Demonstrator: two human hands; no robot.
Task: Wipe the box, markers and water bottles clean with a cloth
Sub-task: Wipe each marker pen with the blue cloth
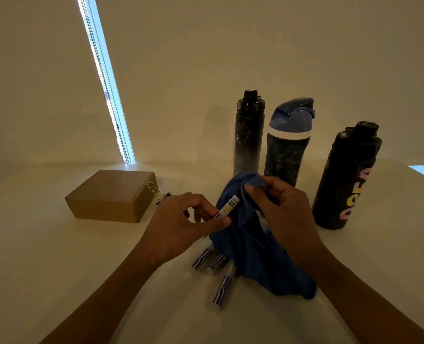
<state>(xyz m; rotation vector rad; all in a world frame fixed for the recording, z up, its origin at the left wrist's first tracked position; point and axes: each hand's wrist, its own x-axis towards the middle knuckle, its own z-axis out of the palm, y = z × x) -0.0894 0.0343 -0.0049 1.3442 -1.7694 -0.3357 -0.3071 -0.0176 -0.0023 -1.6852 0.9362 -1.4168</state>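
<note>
1. My left hand [181, 219] pinches a white marker [227, 207] between the thumb and curled fingers. It holds the marker tilted above the table [56, 256], with the yellow-labelled end pointing up and away from me.
2. My right hand [283, 207] pinches a fold of the blue cloth [255, 256] between thumb and fingertips, right at the upper end of that marker. The cloth covers the marker's right side and hangs down to the table in a loose heap.
3. Below my hands, three more markers [217, 264] lie on the table close together, striped ends toward me. The cloth's edge covers their far ends, so I cannot see their full length.
4. The cardboard box [111, 194] sits closed on the left, well apart from the cloth. A binder clip [158, 192] lies just beside its right side, partly hidden behind my left hand.
5. Three water bottles stand upright beyond the cloth. The slim black bottle [247, 135] and the blue-lidded bottle [288, 145] stand side by side. The black bottle with pastel letters [345, 180] stands further right and nearer me.
6. The raised cloth and my right fingers hide the bases of the slim black bottle and the blue-lidded bottle.
7. Behind everything is a pale wall with a bright window strip [106, 80] slanting down to the table's far edge.
</note>
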